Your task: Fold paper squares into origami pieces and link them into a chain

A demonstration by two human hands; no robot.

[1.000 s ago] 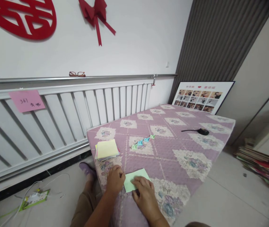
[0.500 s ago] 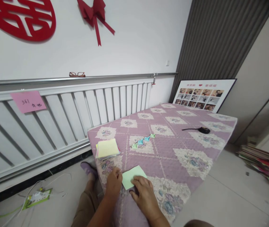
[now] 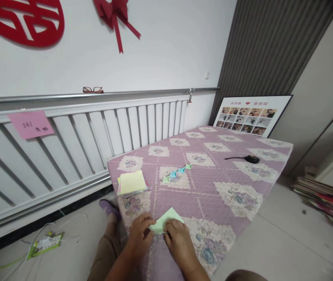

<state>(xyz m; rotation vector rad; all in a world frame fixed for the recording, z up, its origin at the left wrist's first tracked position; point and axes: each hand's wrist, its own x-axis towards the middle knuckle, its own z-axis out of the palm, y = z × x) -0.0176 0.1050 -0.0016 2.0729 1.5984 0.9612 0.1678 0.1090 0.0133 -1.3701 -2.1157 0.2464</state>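
Observation:
A light green sheet of paper (image 3: pixel 165 219) lies near the front edge of the cloth-covered table, its near edge folded or bent up. My left hand (image 3: pixel 140 234) pinches its left corner between thumb and fingers. At the right side of the sheet, my right hand (image 3: pixel 178 239) grips the near edge with curled fingers. Left of centre sits a stack of coloured paper (image 3: pixel 131 182) with a yellow sheet on top. Beyond the hands, several small folded paper pieces (image 3: pixel 173 174), green and blue, form a diagonal row.
The floral tablecloth (image 3: pixel 180 199) covers the table. A black object with a strap (image 3: pixel 252 159) rests at the right. A photo board (image 3: pixel 252 115) leans behind. The radiator (image 3: pixel 119 128) runs along the wall; glasses (image 3: pixel 93 90) sit above it.
My left hand has moved onto the paper's left corner. The sheet now shows a smaller, bent outline, and my right fingers have curled at its near edge. The view has shifted slightly.

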